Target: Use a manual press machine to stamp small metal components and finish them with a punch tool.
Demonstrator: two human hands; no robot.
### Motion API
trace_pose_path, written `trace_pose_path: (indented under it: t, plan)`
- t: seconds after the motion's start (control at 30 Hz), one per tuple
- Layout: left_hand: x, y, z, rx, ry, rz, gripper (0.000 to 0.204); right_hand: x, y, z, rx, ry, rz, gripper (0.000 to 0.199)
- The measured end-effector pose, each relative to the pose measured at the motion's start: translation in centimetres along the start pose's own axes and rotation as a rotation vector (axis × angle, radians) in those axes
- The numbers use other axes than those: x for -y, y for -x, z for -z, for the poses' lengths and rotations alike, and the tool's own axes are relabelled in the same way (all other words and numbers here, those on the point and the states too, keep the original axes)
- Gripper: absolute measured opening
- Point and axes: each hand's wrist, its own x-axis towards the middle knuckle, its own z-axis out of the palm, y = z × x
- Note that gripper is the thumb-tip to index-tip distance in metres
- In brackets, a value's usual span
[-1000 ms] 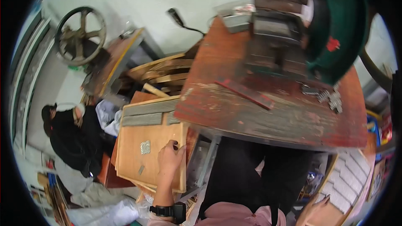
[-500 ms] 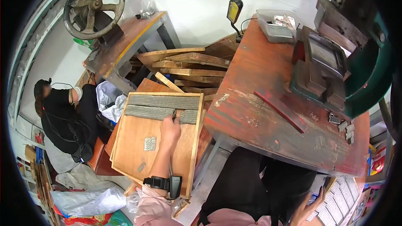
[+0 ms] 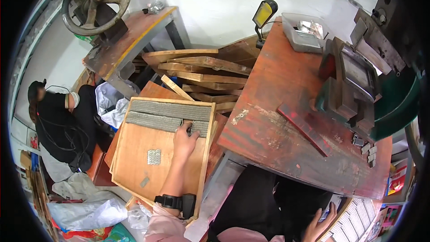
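My left hand (image 3: pixel 184 142) reaches into a shallow wooden tray (image 3: pixel 134 170), its fingers bent down at a gap in the front row of small grey metal pieces (image 3: pixel 154 121). Whatever lies between its fingertips is too small to make out. Nearer me in the tray lie a small block of the same pieces (image 3: pixel 153 157) and a single piece (image 3: pixel 144 182). My right hand (image 3: pixel 319 227) is low at the right, its fingers curled about a grey-blue thing that I cannot name. Beside it stands a second tray of pale pieces in rows (image 3: pixel 354 219).
A worn red-brown table (image 3: pixel 268 139) carries a red bar (image 3: pixel 304 130), a clear plastic box (image 3: pixel 302 40), a lamp (image 3: pixel 265 13) and a heavy green press (image 3: pixel 389 112). Wooden boards (image 3: pixel 206 69) are stacked behind my tray. Another person in black (image 3: pixel 62 125) sits at the left.
My left hand has come slightly nearer and its fingers are lower at the row's gap. My right hand has shifted upward beside the second tray. The whole view has turned a little.
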Motion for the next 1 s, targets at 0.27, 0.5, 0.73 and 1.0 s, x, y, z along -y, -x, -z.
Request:
trace_pose_path:
  t: [0.27, 0.5, 0.73, 1.0]
  plan:
    - [-2.3, -1.0, 2.1, 0.182, -0.100, -0.005, 0.045, -1.2, 0.2, 0.0, 0.045, -0.016, -0.037, 0.036]
    - [-2.2, -1.5, 0.4, 0.119, -0.372, -0.127, 0.042, -1.0, -0.5, 0.2, 0.070, -0.182, -0.085, 0.030]
    - [-5.8, -0.7, 6.0, 0.257, 0.109, -0.009, 0.037, -1.1, -5.5, 4.9, -0.090, -0.403, 0.115, 0.022]
    - [-23.9, 7.5, 6.9, 0.594, 0.225, -0.550, 0.044, 3.6, -13.2, 7.9, 0.079, -0.453, 0.490, 0.040]
